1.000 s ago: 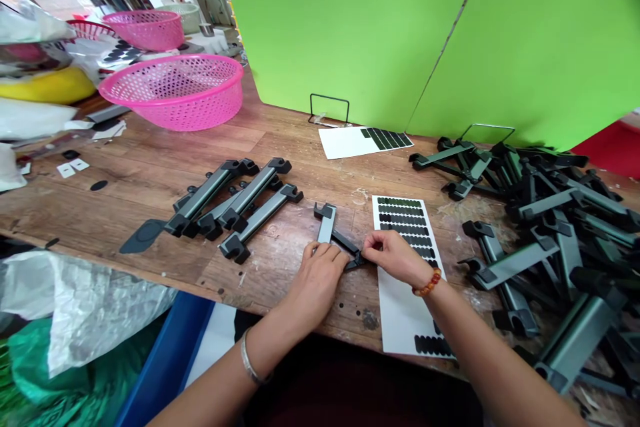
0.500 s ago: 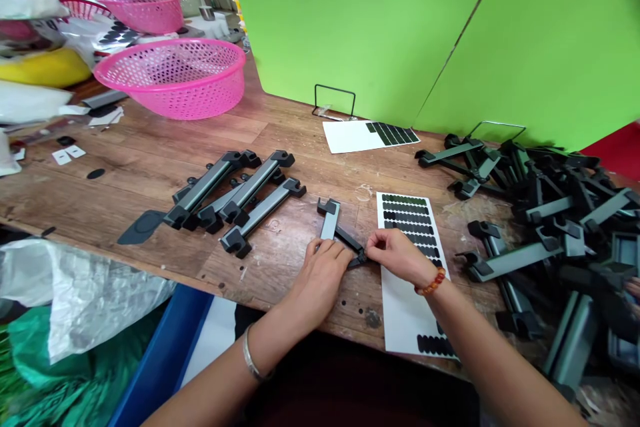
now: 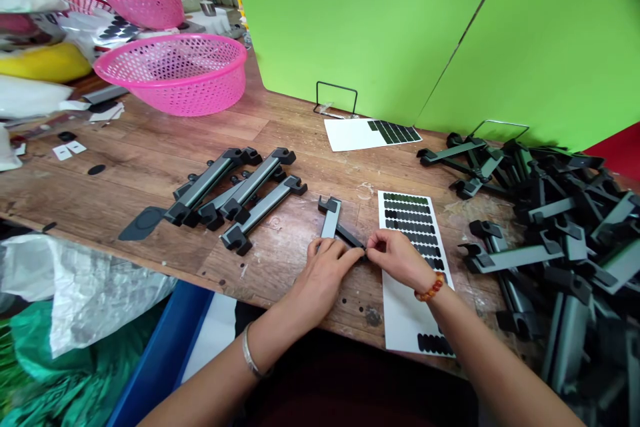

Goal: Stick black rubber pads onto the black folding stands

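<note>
A grey and black folding stand point(image 3: 331, 221) lies on the table in front of me, its near part hidden under my fingers. My left hand point(image 3: 325, 279) lies over it, fingers bent round its grey bar, with the thumb side stretched toward its black end. My right hand point(image 3: 400, 259) pinches thumb and forefinger together at that same end. Whatever is between those fingertips is too small to make out. Under my right wrist is a white sheet point(image 3: 413, 307) carrying rows of small black stickers point(image 3: 409, 219).
Several similar stands point(image 3: 257, 190) lie to the left, and a big pile of them point(image 3: 545, 213) fills the right side. A second sticker sheet point(image 3: 353, 136) lies by the green panel point(image 3: 350, 20). A pink basket point(image 3: 200, 90) stands at the back left.
The fingers of my left hand have shifted right, toward the stand's black end and my right fingertips. My right hand stays pinched at nearly the same place.
</note>
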`<state>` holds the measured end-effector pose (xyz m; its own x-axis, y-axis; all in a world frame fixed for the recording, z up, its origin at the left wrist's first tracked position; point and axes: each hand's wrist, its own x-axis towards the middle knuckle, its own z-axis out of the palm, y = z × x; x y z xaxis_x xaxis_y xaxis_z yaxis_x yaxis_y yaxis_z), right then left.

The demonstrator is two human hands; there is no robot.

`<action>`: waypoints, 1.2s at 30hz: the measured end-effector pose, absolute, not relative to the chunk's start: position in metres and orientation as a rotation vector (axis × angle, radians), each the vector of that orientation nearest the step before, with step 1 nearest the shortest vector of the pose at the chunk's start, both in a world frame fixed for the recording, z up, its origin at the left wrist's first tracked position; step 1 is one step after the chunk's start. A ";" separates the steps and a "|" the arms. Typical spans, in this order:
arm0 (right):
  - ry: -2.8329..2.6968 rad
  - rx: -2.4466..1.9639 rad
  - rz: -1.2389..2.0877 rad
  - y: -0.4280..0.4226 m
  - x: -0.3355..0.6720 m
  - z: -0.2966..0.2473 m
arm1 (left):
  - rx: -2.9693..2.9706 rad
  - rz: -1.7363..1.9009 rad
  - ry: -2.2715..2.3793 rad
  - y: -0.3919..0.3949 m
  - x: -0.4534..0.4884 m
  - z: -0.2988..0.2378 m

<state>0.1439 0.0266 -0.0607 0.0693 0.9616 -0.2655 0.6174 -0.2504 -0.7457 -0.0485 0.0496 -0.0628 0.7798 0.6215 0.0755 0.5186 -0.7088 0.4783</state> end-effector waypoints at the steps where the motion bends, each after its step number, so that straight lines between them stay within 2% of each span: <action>1: -1.577 -1.912 1.023 0.025 0.143 -0.059 | 2.546 0.329 0.843 0.049 -0.049 -0.063; 12: -1.791 -1.774 0.659 0.002 0.142 -0.061 | 2.643 0.289 0.794 0.050 -0.051 -0.064; 18: -2.095 -1.759 0.340 -0.009 0.130 -0.063 | 2.739 0.220 0.779 0.050 -0.049 -0.064; 22: -1.908 -1.779 0.415 -0.010 0.153 -0.059 | 2.814 0.193 0.801 0.052 -0.048 -0.064; 26: -1.520 -2.023 0.472 -0.005 0.194 -0.057 | 2.825 0.165 0.810 0.052 -0.046 -0.059; 31: -1.581 -2.092 0.579 0.001 0.205 -0.064 | 2.806 0.273 0.860 0.040 -0.024 -0.046; 36: -1.583 -2.146 0.555 0.007 0.198 -0.077 | 2.809 0.201 0.786 0.034 0.014 -0.051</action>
